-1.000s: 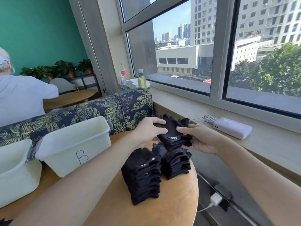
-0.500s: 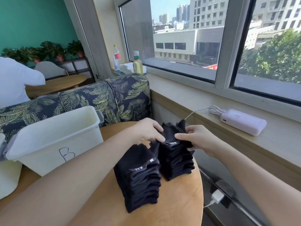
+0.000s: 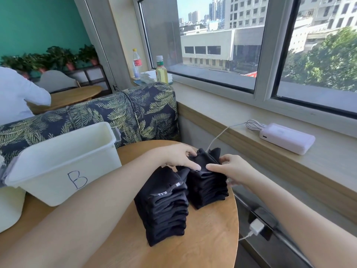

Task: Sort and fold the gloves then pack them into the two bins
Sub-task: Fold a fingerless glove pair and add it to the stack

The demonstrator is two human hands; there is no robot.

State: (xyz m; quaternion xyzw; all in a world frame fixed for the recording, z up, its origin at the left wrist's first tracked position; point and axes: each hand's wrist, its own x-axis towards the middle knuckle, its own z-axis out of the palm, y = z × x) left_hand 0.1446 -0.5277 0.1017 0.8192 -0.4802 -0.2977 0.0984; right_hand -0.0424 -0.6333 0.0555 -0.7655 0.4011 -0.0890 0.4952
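Two stacks of folded black gloves stand side by side on the round desk (image 3: 210, 236): the near stack (image 3: 164, 206) and the far stack (image 3: 207, 187), touching or nearly so. Both hands rest on the far stack's top glove (image 3: 204, 159). The left hand (image 3: 176, 156) presses it with fingers nearly straight; the right hand (image 3: 230, 167) pinches its edge, its thumb tucked down the stack's side.

The gloves look soft, light and limp, so a stack is likely to slump or shed layers if lifted by the top alone. Clamping it between both palms, low on the sides, seems safest.

Two bins show: bin B (image 3: 63, 163), apparently empty, and another bin (image 3: 9, 207) cut off at the left edge.
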